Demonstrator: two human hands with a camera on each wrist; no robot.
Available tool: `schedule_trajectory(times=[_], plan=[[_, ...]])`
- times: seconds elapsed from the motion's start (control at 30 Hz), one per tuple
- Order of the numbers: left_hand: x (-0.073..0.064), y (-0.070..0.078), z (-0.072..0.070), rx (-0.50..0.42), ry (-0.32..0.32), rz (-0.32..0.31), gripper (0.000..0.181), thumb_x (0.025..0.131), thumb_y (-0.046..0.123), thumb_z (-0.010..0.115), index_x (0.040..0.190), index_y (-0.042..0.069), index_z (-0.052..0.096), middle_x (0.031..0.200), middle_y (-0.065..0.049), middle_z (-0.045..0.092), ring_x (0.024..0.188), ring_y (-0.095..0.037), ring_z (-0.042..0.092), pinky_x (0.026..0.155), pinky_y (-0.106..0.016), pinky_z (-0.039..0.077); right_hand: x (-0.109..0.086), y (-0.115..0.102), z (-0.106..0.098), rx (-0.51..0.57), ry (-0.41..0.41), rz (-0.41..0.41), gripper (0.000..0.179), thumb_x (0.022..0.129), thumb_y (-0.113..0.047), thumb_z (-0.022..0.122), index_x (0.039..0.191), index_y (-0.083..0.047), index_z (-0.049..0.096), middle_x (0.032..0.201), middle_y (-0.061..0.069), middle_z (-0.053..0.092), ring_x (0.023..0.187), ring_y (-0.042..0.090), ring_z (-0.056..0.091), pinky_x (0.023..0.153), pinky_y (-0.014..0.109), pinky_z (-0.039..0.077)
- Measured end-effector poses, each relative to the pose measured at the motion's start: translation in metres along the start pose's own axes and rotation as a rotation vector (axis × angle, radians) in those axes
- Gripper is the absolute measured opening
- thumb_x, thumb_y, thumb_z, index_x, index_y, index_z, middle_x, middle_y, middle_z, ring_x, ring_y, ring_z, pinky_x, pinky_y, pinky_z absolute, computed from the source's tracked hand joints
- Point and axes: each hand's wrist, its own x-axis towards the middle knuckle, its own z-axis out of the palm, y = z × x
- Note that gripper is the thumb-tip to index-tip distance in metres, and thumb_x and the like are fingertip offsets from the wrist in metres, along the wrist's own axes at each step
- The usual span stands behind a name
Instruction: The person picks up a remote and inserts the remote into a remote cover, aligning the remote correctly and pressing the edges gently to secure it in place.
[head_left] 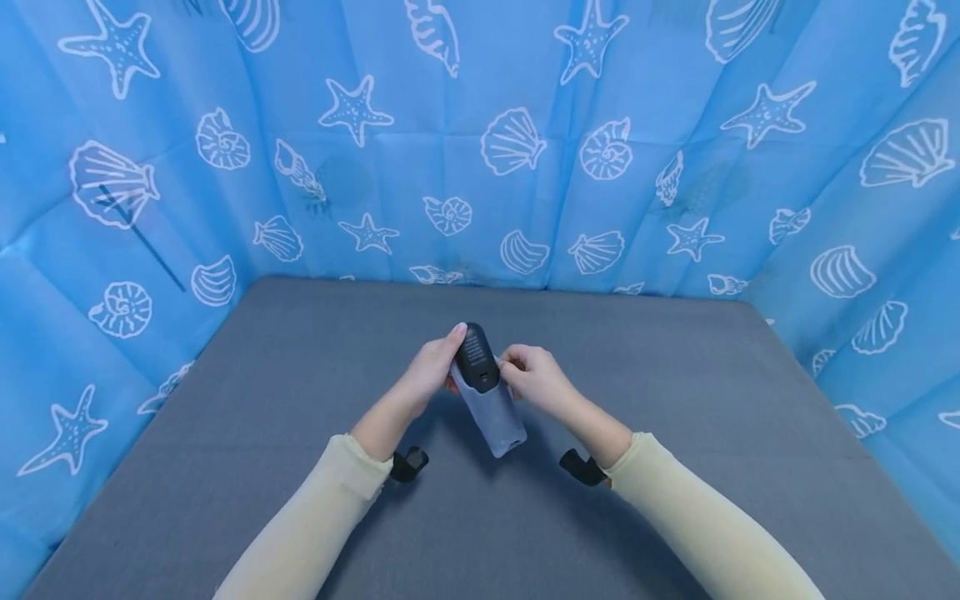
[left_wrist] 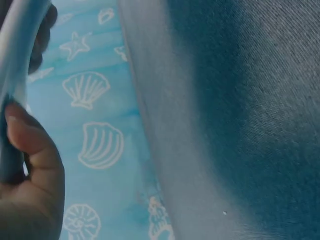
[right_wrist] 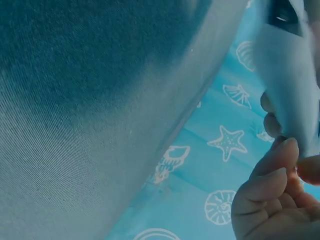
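Above the table, a black remote control with small print on its back sits partly inside a soft grey-blue sleeve. Its upper end sticks out of the sleeve, and the whole piece tilts down to the right. My left hand grips the remote and sleeve from the left, thumb near the remote's top end. On the other side, my right hand pinches the sleeve's edge. The right wrist view shows the pinching fingertips against the pale, blurred sleeve. In the left wrist view the left thumb presses the sleeve's side.
A grey cloth-covered table lies beneath both hands. Blue curtains with white shell and starfish prints stand along its back and sides. Black straps are worn at both wrists, near the cream sleeve cuffs.
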Motion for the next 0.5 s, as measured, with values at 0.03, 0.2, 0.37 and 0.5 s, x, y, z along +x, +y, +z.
schedule_trajectory(times=[0.03, 0.2, 0.37, 0.5], plan=[[-0.0006, 0.0006, 0.0005, -0.004, 0.003, 0.015, 0.060, 0.104, 0.049, 0.031, 0.104, -0.001, 0.064, 0.073, -0.007, 0.056, 0.058, -0.016, 0.050, 0.069, -0.047, 0.048, -0.0005, 0.0004, 0.0003, 0.010, 0.000, -0.001, 0.015, 0.097, -0.004, 0.048, 0.096, 0.004, 0.060, 0.065, 0.003, 0.051, 0.056, 0.015, 0.048, 0.054, 0.031, 0.041], [-0.0026, 0.0030, 0.0015, -0.011, -0.002, 0.049, 0.059, 0.104, 0.048, 0.034, 0.106, -0.002, 0.065, 0.074, -0.006, 0.055, 0.058, -0.015, 0.048, 0.062, -0.037, 0.046, -0.0022, 0.0012, 0.0011, 0.042, -0.002, -0.023, 0.027, 0.099, -0.008, 0.050, 0.123, 0.004, 0.053, 0.088, 0.013, 0.060, 0.072, 0.019, 0.055, 0.066, 0.033, 0.047], [-0.0034, 0.0045, 0.0023, -0.011, -0.046, 0.065, 0.057, 0.104, 0.047, 0.036, 0.107, -0.003, 0.065, 0.075, -0.006, 0.057, 0.058, -0.015, 0.049, 0.059, -0.032, 0.046, -0.0017, 0.0000, 0.0017, 0.020, 0.000, -0.038, 0.031, 0.098, -0.018, 0.058, 0.119, 0.005, 0.056, 0.100, 0.016, 0.061, 0.087, 0.025, 0.057, 0.074, 0.035, 0.049], [-0.0040, 0.0064, 0.0018, -0.046, -0.047, 0.032, 0.061, 0.103, 0.050, 0.034, 0.111, -0.003, 0.064, 0.081, -0.008, 0.057, 0.061, -0.016, 0.051, 0.061, -0.033, 0.049, -0.0018, -0.0027, 0.0018, 0.002, 0.050, -0.018, 0.027, 0.095, -0.018, 0.064, 0.112, 0.003, 0.060, 0.105, 0.014, 0.055, 0.090, 0.027, 0.054, 0.074, 0.034, 0.048]])
